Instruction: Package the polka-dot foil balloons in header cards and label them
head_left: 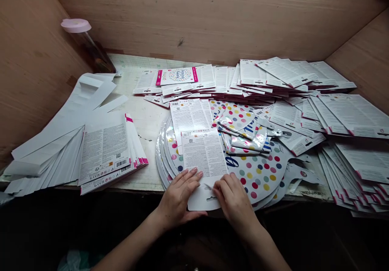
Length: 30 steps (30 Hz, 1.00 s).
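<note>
Bare left hand [178, 198] and right hand [234, 196] rest spread fingers [191, 177] flat, gripping nothing, on a white printed paper card [203, 157], which lies over polka-dot foil balloons [258, 173].

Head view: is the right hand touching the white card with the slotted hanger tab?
Touching. The head view shows the right hand with its fingertips resting on the white card near the slot, with no gap showing between them.
</note>
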### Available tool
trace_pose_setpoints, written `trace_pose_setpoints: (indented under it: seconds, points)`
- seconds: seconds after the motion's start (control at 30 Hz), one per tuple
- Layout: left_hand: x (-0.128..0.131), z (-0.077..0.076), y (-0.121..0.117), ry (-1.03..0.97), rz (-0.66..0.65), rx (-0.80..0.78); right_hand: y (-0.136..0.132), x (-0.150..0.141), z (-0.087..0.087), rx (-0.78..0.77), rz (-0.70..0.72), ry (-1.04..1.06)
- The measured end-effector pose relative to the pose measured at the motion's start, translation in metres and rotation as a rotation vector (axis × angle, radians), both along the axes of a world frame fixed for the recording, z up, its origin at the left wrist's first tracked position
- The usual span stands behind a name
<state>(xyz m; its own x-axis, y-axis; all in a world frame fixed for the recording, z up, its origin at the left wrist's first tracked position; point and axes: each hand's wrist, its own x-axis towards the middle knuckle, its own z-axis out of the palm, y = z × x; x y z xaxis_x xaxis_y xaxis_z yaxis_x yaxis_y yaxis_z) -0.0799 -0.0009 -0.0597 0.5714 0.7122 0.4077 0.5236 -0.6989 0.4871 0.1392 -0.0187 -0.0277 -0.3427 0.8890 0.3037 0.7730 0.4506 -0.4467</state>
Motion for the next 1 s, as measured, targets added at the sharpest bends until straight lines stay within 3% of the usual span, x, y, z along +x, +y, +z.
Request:
trace_pose_setpoints:
  seconds: [0.1,0.17,0.23,0.3,0.37,0.5,0.6,0.7,0.83,0.9,1.0]
  points:
    - [0.0,-0.001,0.001,0.005,-0.005,0.002,-0.016,0.018,0.017,-0.239,0.296,-0.018]
    - [0.0,-0.001,0.002,0.018,-0.026,0.044,-0.025,0.033,0.026,-0.351,0.402,-0.029]
    - [-0.003,-0.001,0.003,0.034,-0.062,0.092,-0.025,0.04,0.023,-0.295,0.326,-0.008]
    - [-0.006,0.0,0.002,0.006,-0.09,0.123,-0.018,0.038,0.011,-0.157,0.221,0.025]
    - [-0.007,0.002,-0.001,-0.06,-0.045,0.125,-0.008,0.03,-0.003,-0.066,0.204,0.07]
    - [0.001,0.01,-0.01,-0.111,0.23,0.02,0.003,0.011,-0.017,-0.078,0.138,0.21]
    - [0.012,0.016,-0.014,-0.084,0.434,-0.104,0.006,0.0,-0.017,-0.129,-0.133,0.257]
    - [0.02,0.019,-0.013,-0.022,0.636,-0.15,0.009,-0.005,-0.021,-0.055,-0.414,0.15]
    - [0.023,0.02,-0.011,0.138,0.778,-0.122,0.011,-0.003,-0.025,0.028,-0.524,0.098]
    - [0.022,0.02,-0.013,0.139,0.797,-0.135,0.009,-0.002,-0.022,-0.056,-0.492,0.224]
    - [0.018,0.023,-0.02,-0.053,0.784,-0.237,0.001,-0.007,-0.011,-0.403,-0.321,0.637]
